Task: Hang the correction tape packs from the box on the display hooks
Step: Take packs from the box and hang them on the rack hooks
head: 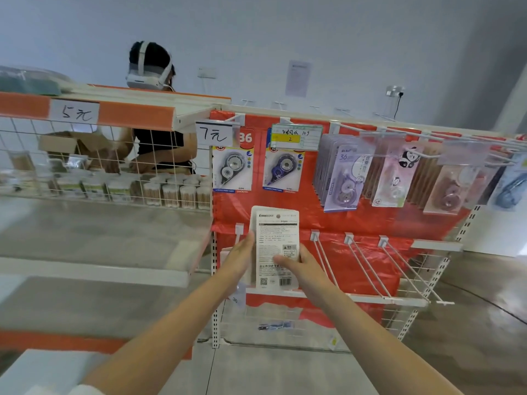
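A correction tape pack [275, 238] faces me with its white printed back, held upright in front of the red display panel [336, 220]. My left hand [241, 256] holds its left edge. My right hand [299, 266] grips its lower right side, thumb across the print. Behind the pack a bare hook's base [239, 230] shows on the lower row. More bare lower hooks [368, 266] reach out to the right. On the upper row hang correction tape packs [232, 168], [283, 171] and thicker bunches [342, 172].
Another person [151, 109] wearing a headset works behind the wire shelf [99, 161] at the left, which holds cotton swab tubs. A white shelf [94, 269] juts out at the lower left. A wire basket [285, 323] sits below the hooks. Price tags read 5 and 7.
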A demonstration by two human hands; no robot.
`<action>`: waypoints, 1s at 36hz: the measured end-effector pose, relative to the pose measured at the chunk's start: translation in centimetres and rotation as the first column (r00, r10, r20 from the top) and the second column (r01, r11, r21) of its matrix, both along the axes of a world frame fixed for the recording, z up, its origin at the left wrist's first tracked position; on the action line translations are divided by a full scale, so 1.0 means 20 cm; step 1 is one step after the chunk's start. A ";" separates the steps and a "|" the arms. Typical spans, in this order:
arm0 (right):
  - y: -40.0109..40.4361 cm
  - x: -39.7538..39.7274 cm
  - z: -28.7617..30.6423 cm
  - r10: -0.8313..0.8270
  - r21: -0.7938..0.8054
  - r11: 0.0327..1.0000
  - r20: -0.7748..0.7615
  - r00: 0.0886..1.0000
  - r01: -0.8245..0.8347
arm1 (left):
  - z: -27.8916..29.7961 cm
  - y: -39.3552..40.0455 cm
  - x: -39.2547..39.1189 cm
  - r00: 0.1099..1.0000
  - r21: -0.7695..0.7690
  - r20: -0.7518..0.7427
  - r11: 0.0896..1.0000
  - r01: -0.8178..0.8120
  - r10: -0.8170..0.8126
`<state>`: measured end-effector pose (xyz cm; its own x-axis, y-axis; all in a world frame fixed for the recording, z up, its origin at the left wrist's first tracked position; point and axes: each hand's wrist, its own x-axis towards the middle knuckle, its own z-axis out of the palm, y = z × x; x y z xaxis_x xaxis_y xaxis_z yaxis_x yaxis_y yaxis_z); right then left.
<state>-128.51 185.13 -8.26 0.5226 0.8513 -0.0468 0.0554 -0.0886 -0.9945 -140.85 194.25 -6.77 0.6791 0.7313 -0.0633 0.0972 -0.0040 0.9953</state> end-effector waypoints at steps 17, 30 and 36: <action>-0.02 -0.10 0.06 0.182 -0.113 0.983 0.536 0.824 -0.144 | -0.03 -0.04 -0.03 0.971 -0.092 0.211 0.987 0.130 -0.109; 0.01 -0.04 0.00 -0.185 0.010 0.982 0.289 0.939 0.191 | -0.06 0.05 -0.10 0.946 -0.149 0.316 0.989 -0.024 0.070; 0.00 -0.04 0.01 -0.075 -0.014 0.997 0.007 0.997 0.075 | -0.04 0.04 -0.11 0.943 -0.028 0.332 0.999 -0.018 0.026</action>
<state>-129.36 185.16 -8.08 0.5855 0.8088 -0.0555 0.0542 -0.1074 -0.9927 -143.12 194.95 -7.57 0.6479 0.7476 0.1459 -0.2396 0.0183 0.9707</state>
